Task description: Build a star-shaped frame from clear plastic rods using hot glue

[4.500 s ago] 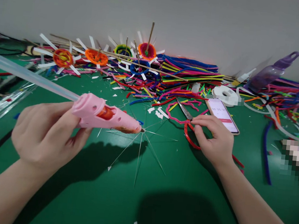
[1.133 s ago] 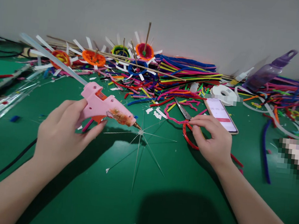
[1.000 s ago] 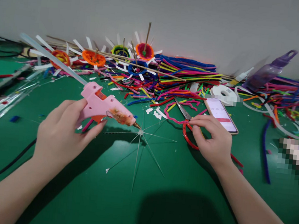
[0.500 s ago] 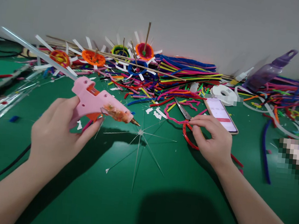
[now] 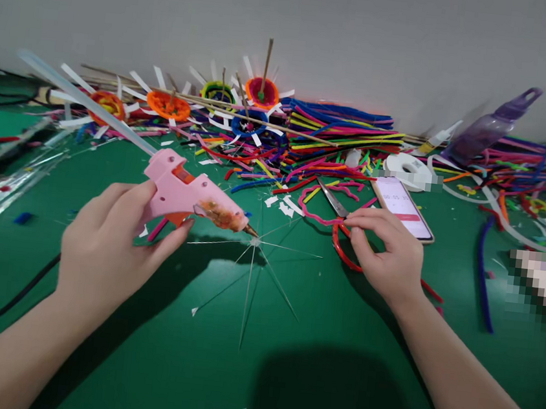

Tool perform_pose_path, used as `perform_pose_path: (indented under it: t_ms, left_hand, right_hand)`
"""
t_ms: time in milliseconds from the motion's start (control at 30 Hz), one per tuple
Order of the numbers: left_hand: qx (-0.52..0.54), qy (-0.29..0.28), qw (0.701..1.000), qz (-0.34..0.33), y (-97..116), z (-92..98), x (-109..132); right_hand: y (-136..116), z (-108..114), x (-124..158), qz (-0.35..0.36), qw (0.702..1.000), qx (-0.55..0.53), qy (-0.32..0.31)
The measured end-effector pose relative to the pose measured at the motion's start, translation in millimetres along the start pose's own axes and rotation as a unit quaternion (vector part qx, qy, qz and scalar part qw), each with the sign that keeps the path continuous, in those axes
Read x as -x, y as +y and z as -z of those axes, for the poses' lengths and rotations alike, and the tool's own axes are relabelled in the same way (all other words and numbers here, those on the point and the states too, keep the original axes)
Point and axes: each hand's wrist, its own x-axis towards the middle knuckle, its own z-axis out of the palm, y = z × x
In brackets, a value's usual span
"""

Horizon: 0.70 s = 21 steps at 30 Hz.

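My left hand [image 5: 111, 233] is wrapped round a pink hot glue gun [image 5: 184, 185] with a clear glue stick poking out of its back and brown stains near the nozzle. The nozzle tip meets, or hovers just over, the white centre of a star of thin clear strands [image 5: 255, 242] on the table. On the right, my right hand [image 5: 387, 252] pinches one end of a wavy pink pipe cleaner [image 5: 318, 218]. Beneath those fingers lie red-handled scissors [image 5: 339, 250], blades pointing away and partly hidden.
A phone [image 5: 404, 208] showing a timer lies beyond my right hand, near a white tape roll [image 5: 408, 172]. Bundled pipe cleaners [image 5: 344, 130], several flower-like pieces [image 5: 169, 106] and a purple bottle [image 5: 485, 132] line the wall. White paper scraps [image 5: 285, 207] dot the green table [image 5: 178, 364].
The glue gun has moved slightly right and down in my left hand, bringing its nozzle to the centre of the strands. My right hand has stayed about where it was.
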Motion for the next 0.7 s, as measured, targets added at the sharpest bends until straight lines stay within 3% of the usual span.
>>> perform_pose_path:
  t_ms: [700]
  left_hand:
    - [-0.019,0.007,1.000,-0.001,1.2,-2.0,-0.8]
  right_hand:
    - [0.1,-0.5,0.0,0.002,1.000,-0.005,0.002]
